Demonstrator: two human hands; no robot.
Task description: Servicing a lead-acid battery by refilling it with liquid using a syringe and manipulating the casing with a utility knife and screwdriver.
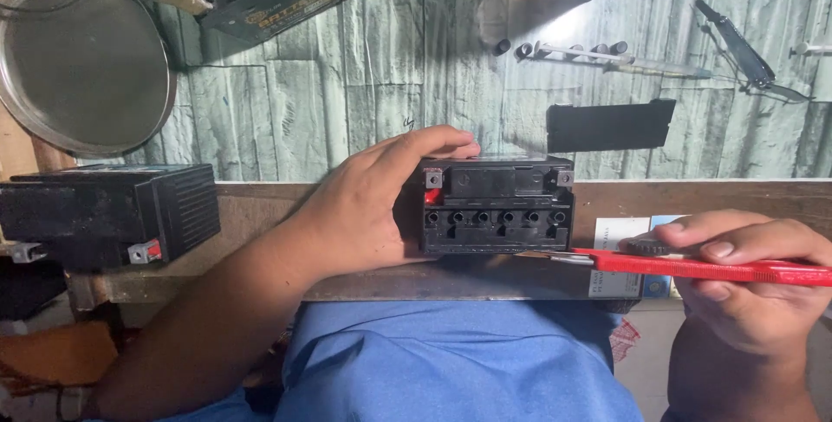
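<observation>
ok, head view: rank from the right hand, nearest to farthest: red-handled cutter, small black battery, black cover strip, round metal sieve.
1. red-handled cutter: held in the right hand.
2. small black battery: centre, just left of the blade tip.
3. black cover strip: above, on the green surface.
4. round metal sieve: far upper left.

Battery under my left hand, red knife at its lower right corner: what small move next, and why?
Probably ease the red utility knife blade a little further left along the black battery bottom edge. The tip sits right at that corner, and the left hand braces the opposite side while the right hand grips the handle.
</observation>
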